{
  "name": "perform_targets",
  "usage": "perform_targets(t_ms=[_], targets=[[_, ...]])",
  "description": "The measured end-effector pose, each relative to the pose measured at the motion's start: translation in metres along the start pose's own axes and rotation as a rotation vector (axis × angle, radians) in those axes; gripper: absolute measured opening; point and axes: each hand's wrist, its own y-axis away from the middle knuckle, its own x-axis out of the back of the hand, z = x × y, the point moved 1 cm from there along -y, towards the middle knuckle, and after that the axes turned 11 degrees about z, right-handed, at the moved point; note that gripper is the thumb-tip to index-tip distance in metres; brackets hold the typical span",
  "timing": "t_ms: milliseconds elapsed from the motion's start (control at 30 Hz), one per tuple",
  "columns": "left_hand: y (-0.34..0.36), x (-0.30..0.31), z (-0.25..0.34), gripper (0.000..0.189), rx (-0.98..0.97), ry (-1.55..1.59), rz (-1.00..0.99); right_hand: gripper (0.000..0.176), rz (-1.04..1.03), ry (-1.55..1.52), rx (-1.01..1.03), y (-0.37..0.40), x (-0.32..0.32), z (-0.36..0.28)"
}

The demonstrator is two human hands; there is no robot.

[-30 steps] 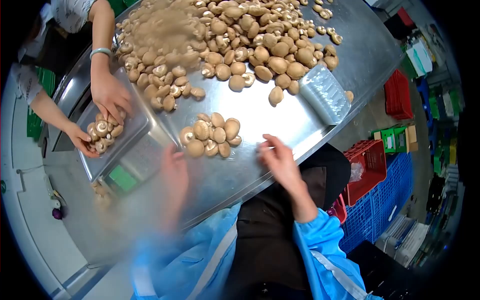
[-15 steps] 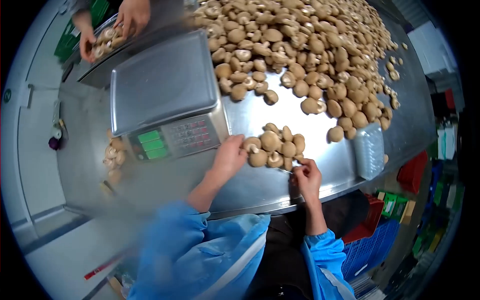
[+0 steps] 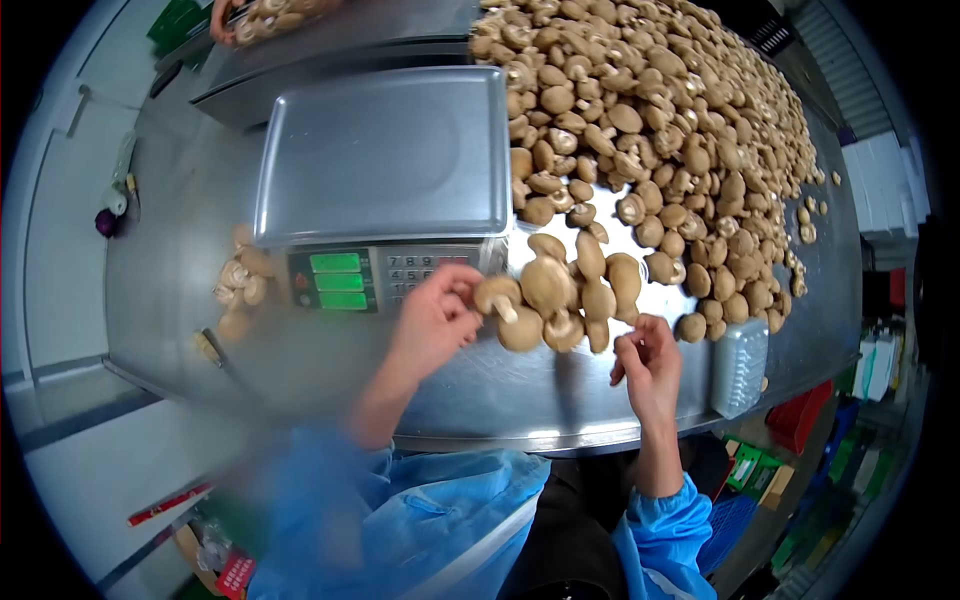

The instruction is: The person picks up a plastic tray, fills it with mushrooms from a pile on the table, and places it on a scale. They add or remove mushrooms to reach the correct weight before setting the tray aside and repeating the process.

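Observation:
A cluster of brown-capped shiitake mushrooms [image 3: 548, 290] is held up above the steel table, apparently on a clear plastic tray that is almost wholly hidden beneath them. My left hand [image 3: 437, 322] is closed at the cluster's left side, beside a mushroom lying with its stem outward. On the right side, my right hand [image 3: 648, 358] has curled fingers at the tray's edge. Just behind my left hand stands a digital scale [image 3: 385, 160] with a bare metal platform and a lit green display.
A large heap of shiitake [image 3: 690, 150] covers the back right of the table. Clear plastic trays [image 3: 740, 368] stand at the right front. Several loose mushrooms [image 3: 240, 290] lie left of the scale. A co-worker's hand [image 3: 222, 22] touches mushrooms at the top left.
Both hands have raised the mushroom cluster off the table, toward the camera. The view has shifted, so the scale now appears further right and the co-worker's hands are mostly out of frame.

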Motion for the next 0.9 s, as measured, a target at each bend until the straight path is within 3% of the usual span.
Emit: perform_targets(t_ms=[167,333,467,567,633,700,733,767,800,900], targets=[[-0.023,0.061,0.048,0.040,-0.058,-0.131,0.221,0.024,-0.139,0.003,0.067,-0.033,-0.081,-0.044],[-0.053,0.117,0.059,0.038,-0.133,-0.180,0.243,0.027,-0.246,0.103,0.085,-0.060,-0.144,-0.053],[-0.080,0.140,0.057,0.043,-0.074,-0.177,0.276,0.042,-0.280,0.091,0.072,-0.076,-0.173,-0.061],[-0.077,0.133,0.065,0.044,-0.173,-0.163,0.473,0.042,-0.301,0.039,0.141,-0.070,-0.169,-0.061],[-0.070,0.142,0.067,0.042,-0.235,-0.175,0.567,0.040,-0.287,0.045,0.190,-0.060,-0.148,-0.054],[-0.062,0.153,0.064,0.040,-0.274,-0.178,0.649,0.041,-0.125,0.082,0.328,-0.054,-0.111,-0.023],[-0.056,0.164,0.060,0.036,-0.281,-0.188,0.631,0.046,-0.043,0.248,0.470,-0.058,-0.083,-0.001],[-0.052,0.171,0.057,0.035,-0.304,-0.181,0.636,0.047,0.064,0.368,0.434,-0.051,-0.052,0.000],[-0.046,0.177,0.054,0.033,-0.325,-0.179,0.643,0.048,0.208,0.532,0.611,-0.053,-0.015,0.019],[-0.026,0.191,0.045,0.028,-0.304,-0.158,0.665,0.060,0.528,0.811,0.634,-0.045,0.102,0.038]])
